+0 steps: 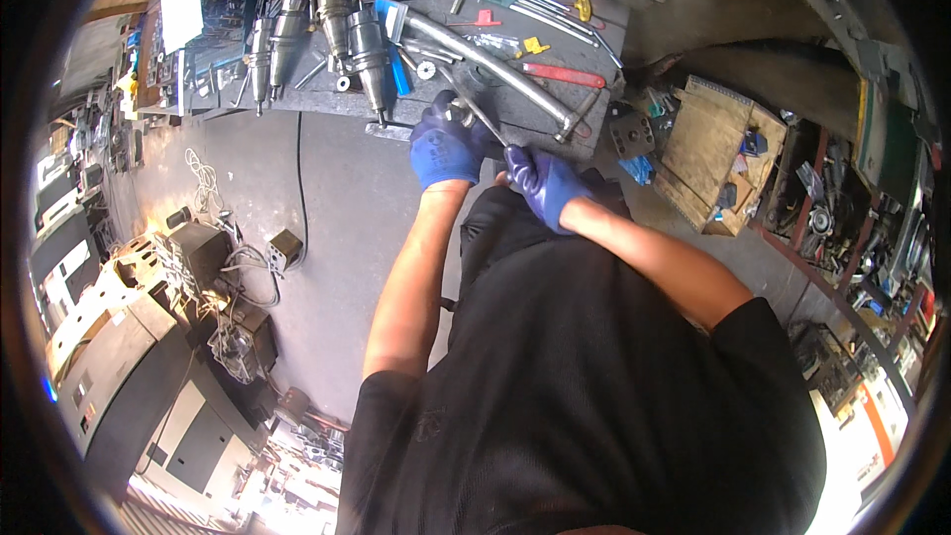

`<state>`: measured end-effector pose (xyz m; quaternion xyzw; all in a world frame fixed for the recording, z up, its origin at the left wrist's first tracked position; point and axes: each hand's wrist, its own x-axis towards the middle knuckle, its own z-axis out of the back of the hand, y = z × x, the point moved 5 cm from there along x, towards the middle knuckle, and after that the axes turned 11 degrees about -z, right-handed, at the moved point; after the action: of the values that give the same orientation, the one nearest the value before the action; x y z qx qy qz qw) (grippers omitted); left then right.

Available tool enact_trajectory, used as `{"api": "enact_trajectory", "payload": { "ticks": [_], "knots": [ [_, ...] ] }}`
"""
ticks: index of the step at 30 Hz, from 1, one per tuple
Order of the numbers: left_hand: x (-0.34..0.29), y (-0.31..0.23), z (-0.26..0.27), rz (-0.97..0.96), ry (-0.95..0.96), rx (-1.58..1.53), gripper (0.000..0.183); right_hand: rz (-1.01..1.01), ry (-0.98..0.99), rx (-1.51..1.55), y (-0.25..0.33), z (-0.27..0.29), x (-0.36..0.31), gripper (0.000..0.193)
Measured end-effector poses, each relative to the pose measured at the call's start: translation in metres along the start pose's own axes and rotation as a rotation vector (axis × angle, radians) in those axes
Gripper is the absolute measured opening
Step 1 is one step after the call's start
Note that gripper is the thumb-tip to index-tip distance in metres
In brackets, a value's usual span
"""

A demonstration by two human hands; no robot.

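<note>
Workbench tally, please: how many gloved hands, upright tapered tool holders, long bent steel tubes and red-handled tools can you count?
Blue-gloved hands: 2, left hand and right hand
Tapered tool holders: 4 clearly visible
Long bent steel tube: 1
Red-handled tool: 1
Total: 8

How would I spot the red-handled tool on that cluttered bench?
Start at the dark workbench ahead of the gloved hands. Follow the long, shiny bent metal pipe rightwards; the red-handled tool lies flat just beyond it, the only long red bar among grey steel parts.
</note>
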<state>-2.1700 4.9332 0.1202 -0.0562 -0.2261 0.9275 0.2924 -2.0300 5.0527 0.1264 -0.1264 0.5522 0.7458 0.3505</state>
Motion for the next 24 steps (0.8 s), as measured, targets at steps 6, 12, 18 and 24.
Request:
{"api": "enact_trajectory", "payload": {
  "ticks": [6, 12, 18, 24],
  "knots": [
    [-0.001, 0.006, -0.004, 0.015, 0.012, -0.028, 0.064, 0.087, 0.036, 0.144, 0.041, 0.024, -0.010, 0.055],
    [0.004, 0.003, -0.006, -0.027, 0.017, 0.045, 0.064, 0.099, 0.034, -0.005, -0.026, -0.017, 0.017, 0.050],
    [0.000, 0.008, -0.006, 0.033, 0.021, -0.035, 0.062, 0.142, 0.024, 0.184, 0.044, 0.017, 0.001, 0.050],
    [0.001, 0.000, 0.005, -0.007, -0.009, 0.007, 0.055, -0.288, 0.153, 0.072, -0.001, -0.015, 0.018, 0.050]
  ]
}}
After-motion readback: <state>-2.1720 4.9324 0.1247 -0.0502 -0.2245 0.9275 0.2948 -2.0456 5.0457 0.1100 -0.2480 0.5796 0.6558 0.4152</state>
